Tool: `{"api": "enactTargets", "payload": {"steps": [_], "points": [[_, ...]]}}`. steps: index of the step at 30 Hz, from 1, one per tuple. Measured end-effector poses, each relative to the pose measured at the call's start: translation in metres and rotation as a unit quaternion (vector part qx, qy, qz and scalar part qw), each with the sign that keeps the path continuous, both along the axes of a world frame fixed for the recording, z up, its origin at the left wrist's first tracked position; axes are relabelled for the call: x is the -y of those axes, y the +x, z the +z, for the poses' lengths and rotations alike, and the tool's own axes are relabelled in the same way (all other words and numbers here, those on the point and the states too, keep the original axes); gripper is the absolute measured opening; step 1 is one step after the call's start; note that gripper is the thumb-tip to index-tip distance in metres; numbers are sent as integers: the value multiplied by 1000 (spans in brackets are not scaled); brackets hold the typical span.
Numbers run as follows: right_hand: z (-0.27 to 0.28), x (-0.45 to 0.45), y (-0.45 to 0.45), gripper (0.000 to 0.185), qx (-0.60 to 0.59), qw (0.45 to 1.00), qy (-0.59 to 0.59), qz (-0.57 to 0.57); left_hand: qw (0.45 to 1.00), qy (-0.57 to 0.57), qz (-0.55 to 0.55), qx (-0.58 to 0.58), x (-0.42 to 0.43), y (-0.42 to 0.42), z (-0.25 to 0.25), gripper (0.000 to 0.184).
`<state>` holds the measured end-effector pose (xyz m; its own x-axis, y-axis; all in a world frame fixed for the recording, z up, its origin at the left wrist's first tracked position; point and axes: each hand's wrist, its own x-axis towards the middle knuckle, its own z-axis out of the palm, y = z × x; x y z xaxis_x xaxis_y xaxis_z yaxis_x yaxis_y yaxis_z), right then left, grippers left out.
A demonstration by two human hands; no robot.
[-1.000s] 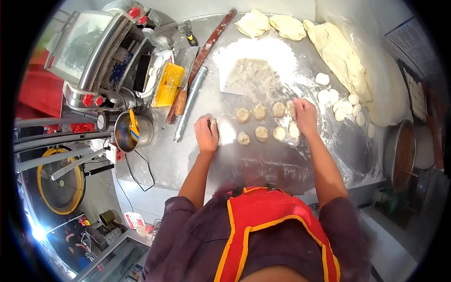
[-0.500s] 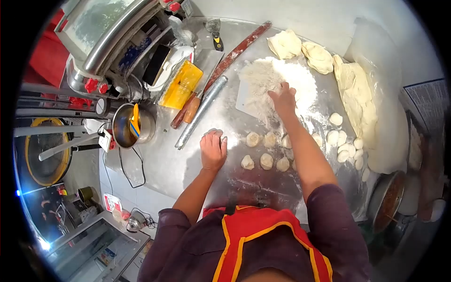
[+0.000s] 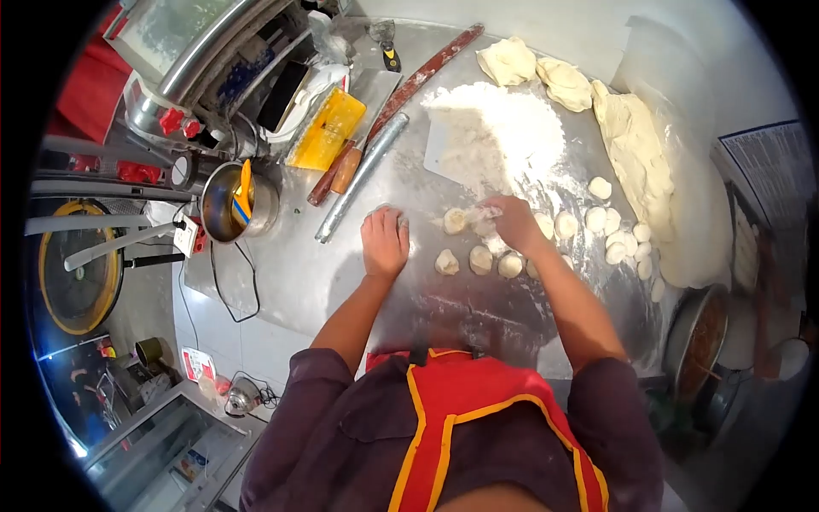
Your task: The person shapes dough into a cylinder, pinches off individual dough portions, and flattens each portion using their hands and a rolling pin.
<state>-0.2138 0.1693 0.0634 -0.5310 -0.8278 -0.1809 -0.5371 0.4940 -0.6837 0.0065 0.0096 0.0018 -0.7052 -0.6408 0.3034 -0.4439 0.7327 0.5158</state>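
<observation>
My left hand (image 3: pixel 386 241) rests palm down on the metal table with its fingers curled; whatever is under them, if anything, is hidden. Over the dough pieces my right hand (image 3: pixel 516 224) points left, fingers drawn together, with a blurred white smear of flour (image 3: pixel 488 212) at their tips. Beside those tips sits a round dough piece (image 3: pixel 455 221). A nearer row holds several more, among them one dough ball (image 3: pixel 480 259). Behind lies a heap of flour (image 3: pixel 503 128) with a white flat scraper (image 3: pixel 436 147) at its left edge.
Large dough lumps (image 3: pixel 507 61) and a long dough slab (image 3: pixel 636 149) partly under plastic lie at the back right. Smaller dough balls (image 3: pixel 616 247) cluster right. A metal rod (image 3: pixel 363 177), a long red-brown stick (image 3: pixel 426 72), a yellow scraper (image 3: pixel 328 130) and a pot (image 3: pixel 269 224) stand left.
My right hand has come from the flour heap toward me, over the dough pieces, its fingers closing together. My left hand stays on the table. The whole view has shifted slightly.
</observation>
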Motion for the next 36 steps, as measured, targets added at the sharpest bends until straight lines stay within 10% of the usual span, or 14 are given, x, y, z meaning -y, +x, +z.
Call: {"api": "enactTargets", "payload": {"steps": [10, 11, 16, 24, 28, 36], "points": [[8, -127, -44, 24, -87, 950, 116, -275, 1000, -1, 9, -3, 0, 0, -5, 23], [-25, -143, -48, 28, -189, 954, 71, -222, 1000, 2, 8, -13, -1, 0, -4, 22], [-2, -71, 43, 37, 117, 982, -76, -131, 1000, -4, -4, -5, 0, 4, 1, 25], [-6, -53, 83, 35, -101, 995, -19, 13, 1000, 2, 8, 9, 1, 3, -5, 24], [-26, -134, 32, 30, 97, 962, -69, -248, 1000, 0, 11, 3, 2, 4, -8, 25], [-36, -169, 2, 30, 132, 922, -80, -355, 1000, 6, 10, 13, 1, 2, -5, 24]]}}
